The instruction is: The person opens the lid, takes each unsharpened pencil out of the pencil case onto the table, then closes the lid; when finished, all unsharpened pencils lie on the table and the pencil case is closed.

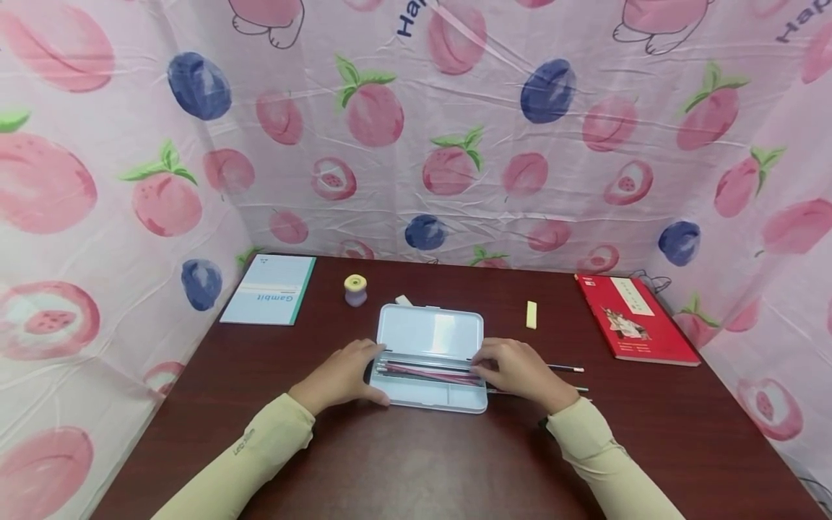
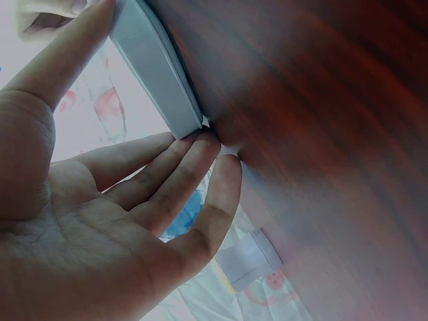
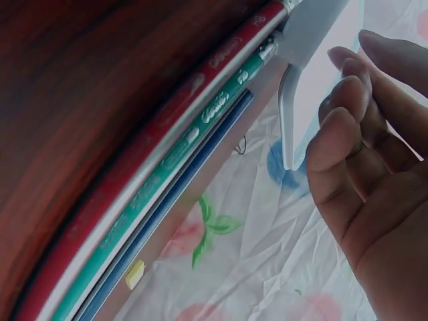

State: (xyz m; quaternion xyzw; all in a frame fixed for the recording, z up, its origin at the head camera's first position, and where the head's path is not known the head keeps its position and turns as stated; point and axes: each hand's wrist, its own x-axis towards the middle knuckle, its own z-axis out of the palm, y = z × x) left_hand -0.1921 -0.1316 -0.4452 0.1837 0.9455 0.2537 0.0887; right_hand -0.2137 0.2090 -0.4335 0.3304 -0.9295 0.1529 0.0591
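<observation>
A pale blue pencil case (image 1: pixel 429 397) lies open at the middle of the dark wooden table (image 1: pixel 416 462), lid (image 1: pixel 432 328) flat behind the tray. Several pencils (image 1: pixel 429 372) lie in the tray. My left hand (image 1: pixel 354 375) cups the case's left end. In the left wrist view that hand (image 2: pixel 157 75) has straight fingers (image 2: pixel 200 160) touching the table at the case's corner (image 2: pixel 160 87), with the thumb along its edge. My right hand (image 1: pixel 497 365) rests over the right end. Its loosely bent fingers (image 3: pixel 341 134) sit beside the case edge (image 3: pixel 291 114). Red, green and blue pencils (image 3: pixel 200 114) lie alongside.
Two pencils (image 1: pixel 565 369) stick out on the table right of the case. A light blue notebook (image 1: pixel 269 289) lies back left and a red book (image 1: pixel 633 318) back right. A small yellow-topped pot (image 1: pixel 355 289), a white eraser (image 1: pixel 404 300) and a yellow eraser (image 1: pixel 531 314) lie behind the case. Fruit-print cloth walls three sides.
</observation>
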